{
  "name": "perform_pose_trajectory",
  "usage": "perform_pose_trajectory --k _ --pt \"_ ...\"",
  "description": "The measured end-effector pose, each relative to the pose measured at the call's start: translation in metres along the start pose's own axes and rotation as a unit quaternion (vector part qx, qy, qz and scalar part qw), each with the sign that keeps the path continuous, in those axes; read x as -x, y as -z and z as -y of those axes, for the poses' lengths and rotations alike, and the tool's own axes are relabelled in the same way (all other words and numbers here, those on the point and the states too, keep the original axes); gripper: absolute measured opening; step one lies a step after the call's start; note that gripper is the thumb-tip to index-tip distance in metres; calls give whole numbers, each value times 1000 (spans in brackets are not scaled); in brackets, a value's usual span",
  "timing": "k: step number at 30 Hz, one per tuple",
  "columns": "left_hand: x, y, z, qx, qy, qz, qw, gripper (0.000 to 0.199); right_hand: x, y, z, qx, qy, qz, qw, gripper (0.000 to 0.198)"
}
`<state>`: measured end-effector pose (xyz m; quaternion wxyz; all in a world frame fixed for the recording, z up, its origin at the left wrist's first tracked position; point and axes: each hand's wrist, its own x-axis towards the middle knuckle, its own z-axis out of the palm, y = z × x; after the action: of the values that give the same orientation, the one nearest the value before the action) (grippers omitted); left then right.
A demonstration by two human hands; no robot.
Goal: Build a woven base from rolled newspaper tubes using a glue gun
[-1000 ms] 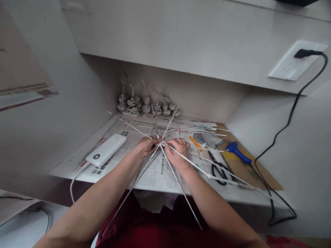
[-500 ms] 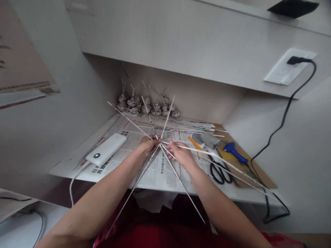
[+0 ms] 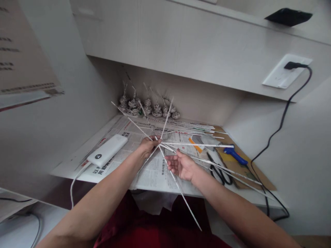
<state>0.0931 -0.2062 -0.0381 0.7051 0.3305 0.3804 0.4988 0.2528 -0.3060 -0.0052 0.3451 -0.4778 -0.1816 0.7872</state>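
Observation:
Thin rolled-paper sticks point(image 3: 165, 120) cross at a hub and fan out in several directions, pale with some dark print. My left hand point(image 3: 149, 145) pinches the hub; its thumb and fingers hide part of the crossing. Just right of it, my right hand point(image 3: 182, 164) has a long paper strand point(image 3: 219, 166) running under its thumb, out to the lower right. The other fingers of that hand are loosely curled, beside a stick point(image 3: 182, 194) that slants down towards my lap. Another stick point(image 3: 201, 145) points right, ending by a blue glue gun point(image 3: 236, 154).
Newspaper point(image 3: 152, 172) covers the shelf. A white power bank point(image 3: 108, 150) with a cable lies left. Black-handled scissors point(image 3: 221, 174), an orange-edged tool point(image 3: 196, 144) and cardboard point(image 3: 254, 177) are right. Woven paper gourds point(image 3: 157, 109) and loose paper sticks point(image 3: 196, 125) lie behind.
My right hand has drawn back from the hub, down and right, its fingers loosening. The stick pointing right has separated from the strand below it. My left hand keeps its pinch.

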Motion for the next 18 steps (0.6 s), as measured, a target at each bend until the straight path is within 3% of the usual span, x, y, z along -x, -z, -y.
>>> perform_pose_trajectory --k 5,8,9,10,13,14,15,18 --pt "0 1 1 -16 -8 4 1000 33 9 -17 -6 57 -17 17 998 66" --pt "0 1 2 -21 -15 6 1000 33 16 -24 -2 213 91 6 973 48" --pt "0 1 3 -21 -15 5 1000 32 17 -24 0 293 156 -31 943 38" --pt "0 1 3 -20 -14 3 1000 32 17 -23 3 377 229 -83 894 30" --pt "0 2 4 -18 -9 1 1000 32 10 -19 11 555 410 -228 687 20" --pt "-1 2 4 -18 -9 2 1000 33 7 -18 12 580 441 -250 637 23" --pt "-1 2 4 -19 -11 5 1000 34 3 -19 13 595 461 -262 603 27" --pt "-1 1 5 -25 -21 8 999 35 -9 -25 13 628 482 -274 546 27"
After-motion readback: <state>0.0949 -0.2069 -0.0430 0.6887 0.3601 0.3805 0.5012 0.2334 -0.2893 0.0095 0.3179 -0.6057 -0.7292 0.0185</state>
